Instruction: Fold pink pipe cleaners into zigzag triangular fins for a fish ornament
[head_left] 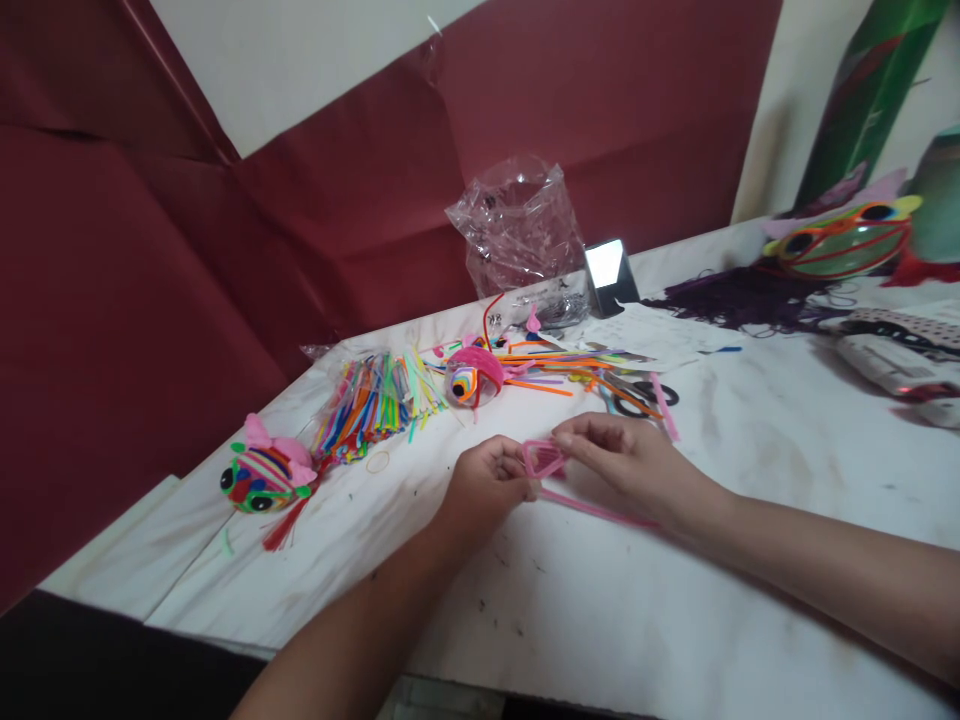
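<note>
Between both hands is a pink pipe cleaner (543, 458), bent into a small loop with strands across it. My left hand (491, 475) pinches the loop's left side, fingers closed. Fingertips of my right hand (622, 455) close on its upper right corner. A straight pink length runs from below the loop to the right, passing under my right hand. Just beyond the hands sits a pink ball-shaped craft piece (484, 372) with a layered eye. Scissors (649, 398) with black handles lie behind my right hand, among loose coloured pipe cleaners (555, 385).
A bundle of coloured pipe cleaners (367, 410) lies in clear plastic at left, near a finished-looking fish craft (270, 470) with a red tassel. Farther back are a crumpled plastic bag (521, 225), a dark stand-like device (611, 275), purple threads (739, 300) and another fish craft (844, 240).
</note>
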